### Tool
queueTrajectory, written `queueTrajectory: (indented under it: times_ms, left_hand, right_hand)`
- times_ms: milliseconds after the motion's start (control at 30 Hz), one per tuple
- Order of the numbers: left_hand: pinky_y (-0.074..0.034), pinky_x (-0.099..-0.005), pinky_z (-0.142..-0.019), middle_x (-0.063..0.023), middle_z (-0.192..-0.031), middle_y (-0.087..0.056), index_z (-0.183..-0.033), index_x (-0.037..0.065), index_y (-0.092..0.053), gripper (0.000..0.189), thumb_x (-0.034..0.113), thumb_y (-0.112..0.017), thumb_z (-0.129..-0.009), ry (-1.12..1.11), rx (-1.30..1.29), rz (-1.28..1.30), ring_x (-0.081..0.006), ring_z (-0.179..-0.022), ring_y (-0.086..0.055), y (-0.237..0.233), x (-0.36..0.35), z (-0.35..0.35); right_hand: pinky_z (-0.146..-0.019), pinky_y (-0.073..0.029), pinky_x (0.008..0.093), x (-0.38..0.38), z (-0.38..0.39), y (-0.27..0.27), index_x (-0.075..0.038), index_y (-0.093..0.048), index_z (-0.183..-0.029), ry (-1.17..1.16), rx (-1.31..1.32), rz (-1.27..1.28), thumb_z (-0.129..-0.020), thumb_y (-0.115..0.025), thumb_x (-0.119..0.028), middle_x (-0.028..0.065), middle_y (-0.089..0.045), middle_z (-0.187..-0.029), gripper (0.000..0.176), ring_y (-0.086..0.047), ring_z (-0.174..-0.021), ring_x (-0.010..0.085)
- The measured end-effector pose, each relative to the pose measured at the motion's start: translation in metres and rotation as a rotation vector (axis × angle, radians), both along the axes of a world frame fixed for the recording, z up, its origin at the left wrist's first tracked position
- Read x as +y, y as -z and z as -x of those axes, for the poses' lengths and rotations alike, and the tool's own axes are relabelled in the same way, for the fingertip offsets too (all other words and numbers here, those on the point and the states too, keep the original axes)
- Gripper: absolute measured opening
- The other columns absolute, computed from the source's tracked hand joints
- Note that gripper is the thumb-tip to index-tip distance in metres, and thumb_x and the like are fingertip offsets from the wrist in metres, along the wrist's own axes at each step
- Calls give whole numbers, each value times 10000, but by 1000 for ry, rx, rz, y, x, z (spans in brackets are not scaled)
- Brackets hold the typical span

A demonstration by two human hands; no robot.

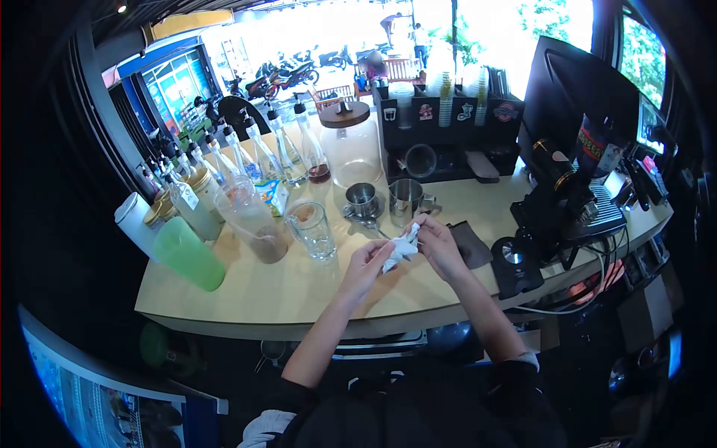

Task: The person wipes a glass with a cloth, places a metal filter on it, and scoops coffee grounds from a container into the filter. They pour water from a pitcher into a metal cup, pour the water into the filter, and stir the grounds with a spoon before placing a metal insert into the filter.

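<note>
Both my hands hold a crumpled white tissue above the counter's front part. My left hand pinches its left end, and my right hand grips its upper right end. Just beyond them stand a metal cup and a metal pitcher. A spoon lies behind the tissue. To the left of my hands is a clear glass mug. A dark cloth or mat lies right of my right hand.
Left on the counter stand a green pitcher, a clear pitcher and several pump bottles. A large glass jar and a black cup organizer line the back. A digital scale and a black machine are at right.
</note>
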State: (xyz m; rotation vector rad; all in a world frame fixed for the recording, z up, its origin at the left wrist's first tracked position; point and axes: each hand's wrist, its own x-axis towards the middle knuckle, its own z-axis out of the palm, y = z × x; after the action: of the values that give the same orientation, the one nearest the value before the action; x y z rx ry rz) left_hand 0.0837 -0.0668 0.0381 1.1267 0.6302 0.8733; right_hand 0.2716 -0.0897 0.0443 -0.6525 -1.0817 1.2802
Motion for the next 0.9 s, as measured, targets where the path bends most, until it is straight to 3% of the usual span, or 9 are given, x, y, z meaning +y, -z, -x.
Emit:
queueTrajectory:
  times_ms: [167,300,367,433,467,667,733,800,900]
  left_hand:
    - [-535,-235,-773,-68,-1061,-615,-1139,7,-561,248,144,-596,-936,-8,-23,-82,-117,-883,-637,9,7,-21]
    - [-487,-196,-674,-56,-952,-634,-1117,-15,-575,235,94,-617,-914,-151,92,-474,-69,-792,-616,-2,6,-34]
    - [-473,-196,-651,-53,-935,-629,-1125,-9,-574,238,80,-618,-909,-145,186,-577,-59,-771,-602,-8,6,-38]
    - [-457,-199,-629,-42,-928,-618,-1139,15,-576,263,89,-640,-894,-179,210,-801,-48,-739,-575,-9,9,-45]
    - [-457,-199,-629,-42,-928,-618,-1139,15,-576,263,89,-640,-894,-181,208,-804,-48,-739,-575,-8,9,-49]
    - [-477,-205,-622,-47,-932,-634,-1093,9,-573,254,149,-655,-898,-326,-40,-496,-60,-787,-611,12,7,-63]
    - [-483,-208,-617,-67,-997,-638,-1070,8,-572,234,163,-641,-909,-103,-6,-324,-72,-850,-626,13,15,-59]
    - [-508,-213,-659,-70,-1057,-629,-1099,1,-571,252,162,-632,-914,-99,-26,-293,-87,-898,-629,11,19,-58]
    - [-532,-225,-723,-69,-1074,-624,-1146,-4,-561,295,162,-631,-912,-116,-203,-162,-110,-935,-633,9,16,-61]
  right_hand:
    - [-785,-513,292,-7,-29,13,-48,-571,-1074,46,37,50,-950,-493,-107,61,-637,-999,158,-627,-895,132]
    - [-774,-519,286,-28,-36,-13,-19,-571,-1127,-35,118,150,-933,-544,-140,73,-629,-1032,230,-620,-901,126]
    - [-755,-510,265,-32,-31,-21,4,-583,-1122,11,-243,117,-902,-616,-179,61,-638,-995,288,-614,-877,110]
    - [-746,-502,254,-27,-35,-16,6,-600,-1095,-14,-352,108,-887,-646,-193,51,-644,-959,292,-611,-852,102]
    - [-737,-494,242,-24,-37,-10,9,-617,-1068,-39,-457,101,-871,-676,-206,41,-651,-923,298,-608,-826,95]
    - [-705,-468,221,-20,-36,-2,5,-656,-980,105,-245,-7,-894,-662,-196,19,-656,-845,218,-592,-772,70]
    - [-710,-467,220,-17,-40,-1,5,-658,-979,110,-241,-20,-903,-650,-184,18,-656,-837,203,-592,-777,67]
    - [-698,-474,215,-13,-46,4,9,-663,-979,156,-343,136,-917,-630,-169,16,-661,-824,191,-593,-751,60]
    - [-637,-461,193,-8,-45,10,11,-650,-1022,185,-275,12,-920,-627,-176,31,-678,-850,214,-611,-736,52]
